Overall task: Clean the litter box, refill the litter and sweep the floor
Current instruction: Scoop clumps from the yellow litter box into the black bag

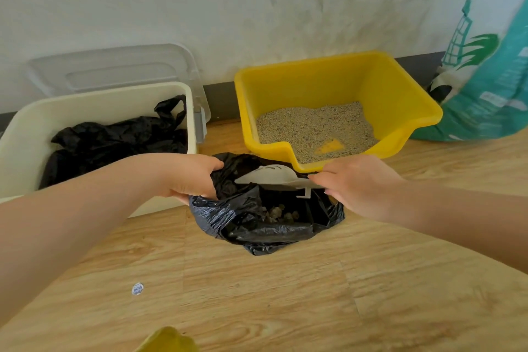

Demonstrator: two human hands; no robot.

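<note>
A yellow litter box (400, 100) stands on the wooden floor against the wall, with a thin layer of grey litter (311, 126) and a bare yellow patch near its front. In front of it lies an open black plastic bag (257, 226) with litter clumps (278, 213) inside. My left hand (188, 177) grips the bag's left rim. My right hand (360, 183) holds the handle of a white litter scoop (271, 176), turned over above the bag's mouth.
A cream bin (31, 123) lined with a black bag stands at the left, its clear lid (114, 68) leaning on the wall. A teal and white litter sack (491, 71) stands at the right. A small round sticker (137, 288) and a yellow object (168, 341) lie on the floor.
</note>
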